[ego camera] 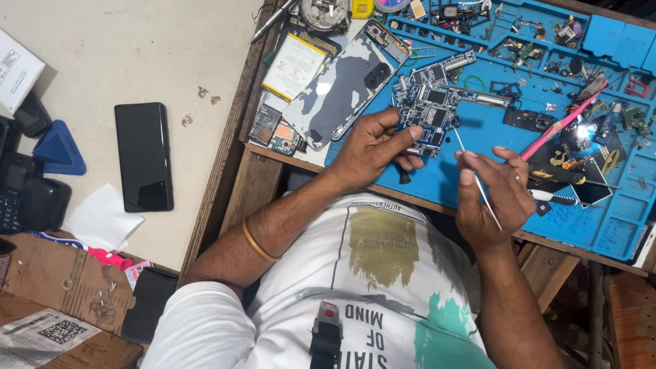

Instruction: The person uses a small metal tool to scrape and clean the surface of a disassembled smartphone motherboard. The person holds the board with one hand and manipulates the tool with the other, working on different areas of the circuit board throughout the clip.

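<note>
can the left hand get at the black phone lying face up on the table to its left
Probably yes: the black phone lies alone on bare table, nothing over it. But the left hand holds the circuit board, so it is occupied.

From here I can't make out the tiny parts in the blue mat's (478, 130) upper-right trays; my left hand (372, 147) covers the circuit board's (432, 109) lower edge, and the white box (17, 68) is cropped at far left.

Blue circuit board (432, 109) on a blue mat (478, 130), beside a pink tool (557, 126) and black phone (143, 156).
</note>
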